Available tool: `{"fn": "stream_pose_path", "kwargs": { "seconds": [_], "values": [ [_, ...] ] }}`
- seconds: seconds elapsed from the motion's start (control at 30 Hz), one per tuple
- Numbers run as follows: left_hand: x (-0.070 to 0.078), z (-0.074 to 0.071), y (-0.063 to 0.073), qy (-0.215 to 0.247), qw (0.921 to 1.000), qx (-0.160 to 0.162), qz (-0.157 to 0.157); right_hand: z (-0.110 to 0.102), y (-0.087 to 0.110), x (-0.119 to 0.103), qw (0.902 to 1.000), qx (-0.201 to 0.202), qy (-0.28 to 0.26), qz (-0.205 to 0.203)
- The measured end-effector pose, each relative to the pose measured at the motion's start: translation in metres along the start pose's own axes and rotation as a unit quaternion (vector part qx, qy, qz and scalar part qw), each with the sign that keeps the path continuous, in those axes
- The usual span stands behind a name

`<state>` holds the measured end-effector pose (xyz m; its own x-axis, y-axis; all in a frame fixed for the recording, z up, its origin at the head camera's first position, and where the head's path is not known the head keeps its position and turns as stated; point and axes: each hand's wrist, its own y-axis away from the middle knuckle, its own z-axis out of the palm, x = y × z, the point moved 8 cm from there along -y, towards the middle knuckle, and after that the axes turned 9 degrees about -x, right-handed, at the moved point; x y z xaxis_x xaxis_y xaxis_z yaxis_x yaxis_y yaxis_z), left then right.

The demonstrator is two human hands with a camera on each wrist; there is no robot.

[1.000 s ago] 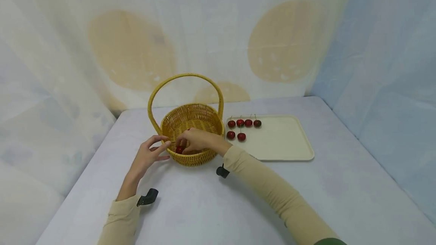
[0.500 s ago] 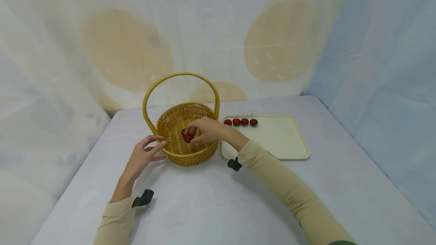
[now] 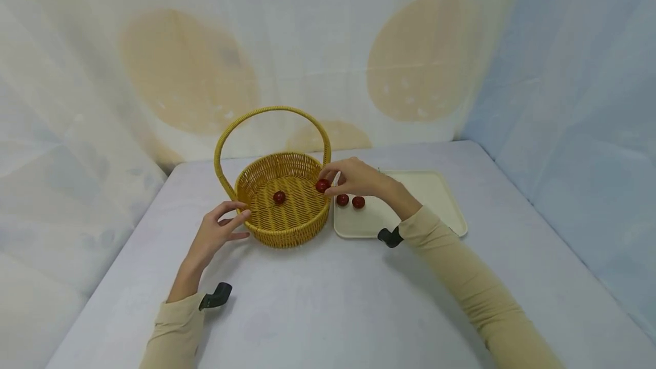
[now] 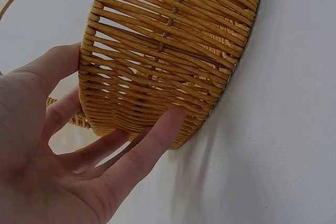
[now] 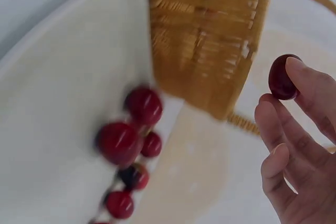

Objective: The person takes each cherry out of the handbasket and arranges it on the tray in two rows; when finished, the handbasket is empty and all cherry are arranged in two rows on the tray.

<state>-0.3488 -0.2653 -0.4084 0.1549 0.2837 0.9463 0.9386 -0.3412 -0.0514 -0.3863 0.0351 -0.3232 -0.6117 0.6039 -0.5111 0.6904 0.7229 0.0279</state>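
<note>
A yellow wicker basket (image 3: 287,239) with a tall hoop handle stands left of the cream tray (image 3: 410,221). My left hand (image 3: 217,229) holds the basket's left rim; in the left wrist view, its fingertips (image 4: 170,121) lie against the woven wall. My right hand (image 3: 359,178) pinches a dark red cherry (image 3: 323,185) between thumb and fingertips, over the basket's right rim. One cherry (image 3: 279,197) lies on the basket's bottom. Two cherries show at the tray's left side, one being the nearer cherry (image 3: 358,202); the row behind them is hidden by my right hand.
In the right wrist view, several cherries (image 5: 119,144) lie grouped on the tray by its edge nearest the basket. A pale cloth covers the table (image 3: 318,306), and patterned curtains (image 3: 307,44) hang behind and at both sides.
My right hand has lifted from inside the basket and moved right with a cherry to the right rim. Another cherry stays on the basket's bottom. My left hand keeps its place at the left rim.
</note>
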Motion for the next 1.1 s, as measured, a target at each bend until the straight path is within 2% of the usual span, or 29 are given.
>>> {"fn": "stream_pose_path", "kwargs": {
  "seconds": [0.17, 0.3, 0.53, 0.83, 1.1],
  "values": [
    [0.001, -0.002, -0.001, 0.005, 1.0000, -0.003, -0.001, -0.010, 0.021, 0.030, 0.9991, 0.026, -0.013, 0.030],
    [0.004, -0.003, -0.001, 0.002, 1.0000, -0.003, 0.004, -0.013, 0.032, 0.046, 0.9980, 0.038, -0.020, 0.046],
    [0.000, -0.002, -0.002, 0.002, 1.0000, -0.002, 0.002, -0.008, 0.045, 0.067, 0.9977, 0.035, -0.018, 0.055],
    [0.001, 0.001, 0.002, 0.006, 1.0000, -0.001, -0.003, 0.003, 0.055, 0.092, 0.9952, 0.029, 0.016, 0.092],
    [0.000, 0.001, 0.000, 0.001, 1.0000, -0.001, -0.004, 0.014, 0.059, 0.108, 0.9922, 0.011, -0.030, 0.120]
  ]
}}
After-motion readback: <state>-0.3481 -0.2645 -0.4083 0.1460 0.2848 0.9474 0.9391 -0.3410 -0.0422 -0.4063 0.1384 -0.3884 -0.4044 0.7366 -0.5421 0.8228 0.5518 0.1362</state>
